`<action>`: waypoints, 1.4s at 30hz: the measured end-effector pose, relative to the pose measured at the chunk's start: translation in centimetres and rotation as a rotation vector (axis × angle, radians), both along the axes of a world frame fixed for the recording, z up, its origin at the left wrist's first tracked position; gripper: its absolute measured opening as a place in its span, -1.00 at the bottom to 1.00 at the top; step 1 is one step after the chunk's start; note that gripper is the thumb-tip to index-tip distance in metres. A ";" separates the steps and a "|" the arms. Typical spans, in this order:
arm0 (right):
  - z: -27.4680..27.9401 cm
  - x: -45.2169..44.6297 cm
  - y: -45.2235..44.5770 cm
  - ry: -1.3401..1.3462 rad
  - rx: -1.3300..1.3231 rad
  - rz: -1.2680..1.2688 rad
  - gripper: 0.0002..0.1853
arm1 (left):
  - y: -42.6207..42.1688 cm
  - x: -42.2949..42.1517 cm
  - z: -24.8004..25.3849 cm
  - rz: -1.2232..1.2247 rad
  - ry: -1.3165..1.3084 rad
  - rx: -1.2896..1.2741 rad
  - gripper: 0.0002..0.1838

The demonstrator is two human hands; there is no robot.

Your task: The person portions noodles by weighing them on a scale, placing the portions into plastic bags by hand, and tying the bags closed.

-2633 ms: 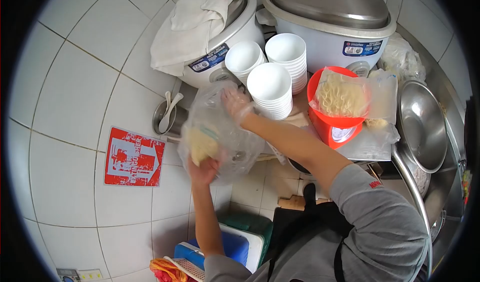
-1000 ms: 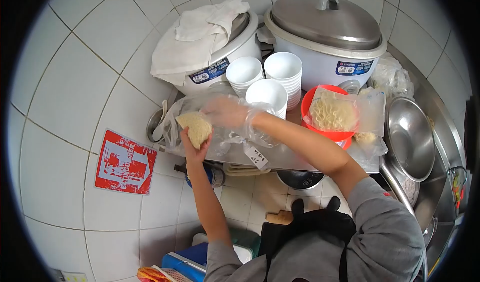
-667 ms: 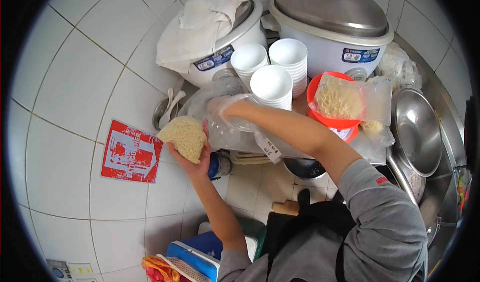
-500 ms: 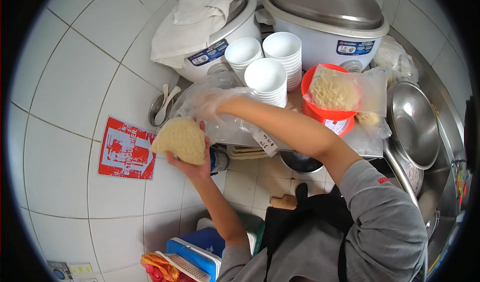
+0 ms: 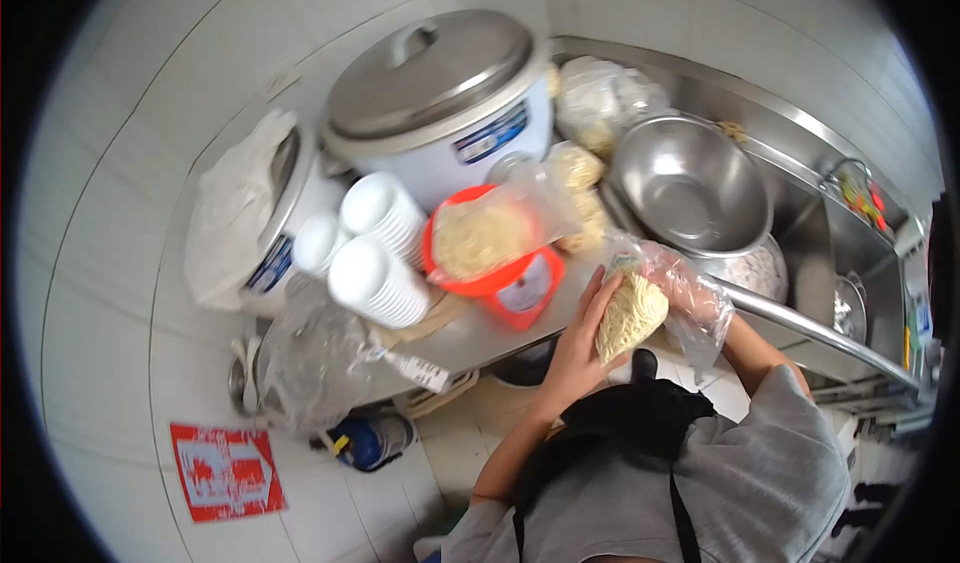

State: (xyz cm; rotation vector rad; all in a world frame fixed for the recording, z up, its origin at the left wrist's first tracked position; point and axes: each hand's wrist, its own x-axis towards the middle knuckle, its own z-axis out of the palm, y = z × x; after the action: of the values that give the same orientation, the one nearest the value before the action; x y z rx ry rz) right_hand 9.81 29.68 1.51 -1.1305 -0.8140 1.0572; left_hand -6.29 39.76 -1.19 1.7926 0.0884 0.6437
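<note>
The premises were a kitchen, evidenced by two large cookers (image 5: 480,158), stacked cups (image 5: 378,285), a scale (image 5: 527,293) and a sink (image 5: 803,221).

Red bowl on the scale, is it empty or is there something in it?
Not empty: a bag of noodles lies within the red bowl's rim, with its clear end sticking out past the edge.

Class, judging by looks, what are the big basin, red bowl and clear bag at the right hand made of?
Big basin: probably stainless steel, shiny, with bright reflections. Red bowl: likely smooth plastic, evenly coloured. Clear bag: apparently thin plastic, transparent and crinkled.
</note>
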 end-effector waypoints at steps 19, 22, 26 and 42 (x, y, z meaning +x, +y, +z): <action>-10.1 28.6 -1.8 -0.055 -0.326 -0.112 -0.82 | 1.7 28.1 -7.3 -0.048 0.407 0.138 -0.58; -10.6 29.6 -1.1 0.151 -0.341 -0.087 -0.85 | 0.0 30.6 -9.3 0.103 0.410 0.015 -0.78; -10.8 31.1 -1.1 0.223 -0.315 0.009 -0.83 | -0.2 32.5 -10.0 0.283 0.455 0.022 -0.84; -12.1 29.5 -2.2 -0.272 -0.287 -0.092 -0.89 | 1.1 32.4 -11.5 -0.007 0.487 -0.476 -0.81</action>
State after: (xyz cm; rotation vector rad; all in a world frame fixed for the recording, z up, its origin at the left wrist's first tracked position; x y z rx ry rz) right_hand 39.32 27.51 -10.60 -1.5665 -0.8300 0.9761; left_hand 26.07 40.85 -12.70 1.4460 0.5210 0.1449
